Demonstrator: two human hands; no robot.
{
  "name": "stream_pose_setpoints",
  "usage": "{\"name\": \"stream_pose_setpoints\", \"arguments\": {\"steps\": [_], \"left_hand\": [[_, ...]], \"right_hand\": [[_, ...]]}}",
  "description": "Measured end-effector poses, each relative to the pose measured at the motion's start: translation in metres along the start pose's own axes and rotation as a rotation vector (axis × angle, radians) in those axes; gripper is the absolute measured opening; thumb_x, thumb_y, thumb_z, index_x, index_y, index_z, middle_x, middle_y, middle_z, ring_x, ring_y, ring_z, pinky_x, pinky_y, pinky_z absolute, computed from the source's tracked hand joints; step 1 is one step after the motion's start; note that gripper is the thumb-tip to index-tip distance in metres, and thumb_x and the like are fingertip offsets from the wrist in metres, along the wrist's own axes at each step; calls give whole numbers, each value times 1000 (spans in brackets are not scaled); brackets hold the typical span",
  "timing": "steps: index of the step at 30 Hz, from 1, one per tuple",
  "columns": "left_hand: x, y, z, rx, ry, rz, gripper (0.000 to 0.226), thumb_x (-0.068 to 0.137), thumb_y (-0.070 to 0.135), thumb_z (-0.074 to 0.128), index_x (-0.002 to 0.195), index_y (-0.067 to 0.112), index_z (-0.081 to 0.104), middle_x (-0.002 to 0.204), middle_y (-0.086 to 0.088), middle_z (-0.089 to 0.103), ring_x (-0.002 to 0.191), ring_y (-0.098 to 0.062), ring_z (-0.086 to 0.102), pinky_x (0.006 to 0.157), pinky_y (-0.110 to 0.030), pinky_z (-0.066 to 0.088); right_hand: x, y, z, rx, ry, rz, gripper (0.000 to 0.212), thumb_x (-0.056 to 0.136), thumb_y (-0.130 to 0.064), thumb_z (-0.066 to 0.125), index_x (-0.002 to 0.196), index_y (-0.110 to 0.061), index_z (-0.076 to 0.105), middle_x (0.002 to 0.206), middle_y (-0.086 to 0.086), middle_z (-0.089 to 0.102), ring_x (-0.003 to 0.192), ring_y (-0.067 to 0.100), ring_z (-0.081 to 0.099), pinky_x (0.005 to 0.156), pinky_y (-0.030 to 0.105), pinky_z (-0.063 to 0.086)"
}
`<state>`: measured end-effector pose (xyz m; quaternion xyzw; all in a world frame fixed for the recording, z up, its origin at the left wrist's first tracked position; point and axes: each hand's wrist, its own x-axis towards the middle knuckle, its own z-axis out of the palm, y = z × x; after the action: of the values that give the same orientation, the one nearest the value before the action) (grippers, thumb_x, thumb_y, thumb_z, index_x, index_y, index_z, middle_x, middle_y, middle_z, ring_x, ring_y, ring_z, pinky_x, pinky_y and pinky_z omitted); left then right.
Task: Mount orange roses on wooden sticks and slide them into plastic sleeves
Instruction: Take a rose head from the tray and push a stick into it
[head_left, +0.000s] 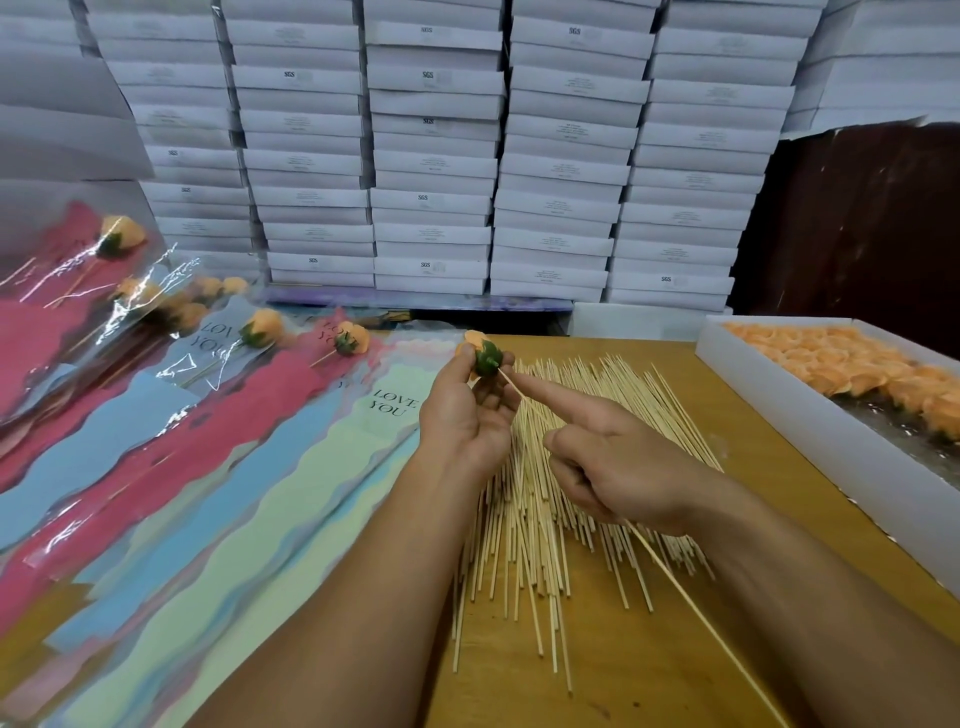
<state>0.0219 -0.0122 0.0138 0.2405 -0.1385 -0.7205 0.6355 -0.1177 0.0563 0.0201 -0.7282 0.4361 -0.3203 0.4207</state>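
Observation:
My left hand (467, 410) grips an orange rose (483, 353) by its green base, above the edge of the table. My right hand (618, 467) holds a wooden stick (675, 577), index finger stretched along it, with the stick's tip touching the rose's green base. A loose pile of wooden sticks (545, 519) lies on the wooden table (753, 478) under both hands. Plastic sleeves (291, 467) in red, blue and pale green, printed "LOVE YOU", fan out at the left. Finished roses in sleeves (260, 327) lie further back left.
A white tray (810, 415) filled with orange rose heads (852, 364) stands at the right. Stacks of white boxes (436, 156) form a wall behind the table. A dark brown panel (857, 223) stands at the back right.

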Motion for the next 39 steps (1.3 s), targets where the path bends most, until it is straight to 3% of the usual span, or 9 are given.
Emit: {"name": "stream_pose_setpoints", "arguments": {"steps": [6, 32, 39], "left_hand": [[0, -2, 0, -7, 0, 28, 41, 101, 21, 56, 137, 1, 54, 90, -17, 67, 77, -17, 64, 55, -21, 55], [4, -3, -3, 47, -9, 60, 41, 102, 22, 55, 138, 2, 53, 90, -17, 68, 73, -16, 63, 53, -20, 53], [4, -4, -4, 84, -12, 112, 39, 102, 20, 55, 137, 3, 54, 86, -17, 68, 64, -14, 65, 54, -21, 52]], "right_hand": [[1, 0, 0, -19, -3, -9, 70, 101, -2, 32, 155, -48, 28, 46, -1, 43, 38, 8, 35, 38, 22, 34], [-1, -3, -2, -42, 11, -8, 71, 101, -2, 34, 151, -52, 27, 47, -2, 45, 40, 9, 36, 39, 24, 34], [-1, -1, -2, -47, 24, -2, 70, 101, -3, 34, 152, -51, 26, 48, -2, 45, 41, 10, 36, 40, 24, 34]]}}
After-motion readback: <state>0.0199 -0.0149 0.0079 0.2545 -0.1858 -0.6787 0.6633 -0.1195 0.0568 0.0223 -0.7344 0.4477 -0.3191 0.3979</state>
